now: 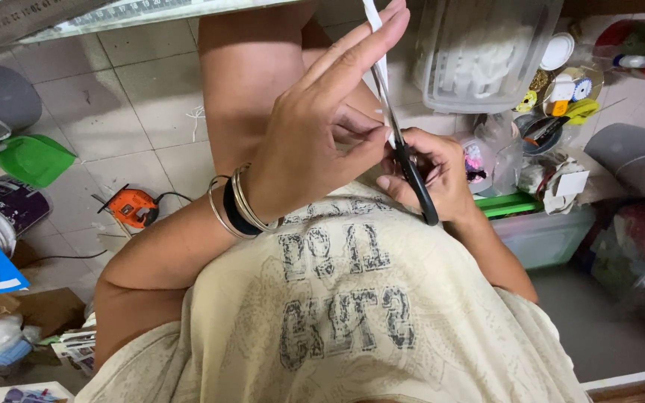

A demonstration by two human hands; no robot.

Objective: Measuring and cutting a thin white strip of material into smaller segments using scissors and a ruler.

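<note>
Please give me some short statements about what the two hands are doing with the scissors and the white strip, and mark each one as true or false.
1. The right hand holds black-handled scissors. True.
2. The left hand holds a white strip between its fingers. True.
3. The left wrist is bare. False: it wears several bangles.
4. A blue power tool lies on the tiled floor. False: the power tool is orange.
5. The scissors lie unused on the floor. False: they are held up at the strip.
</note>
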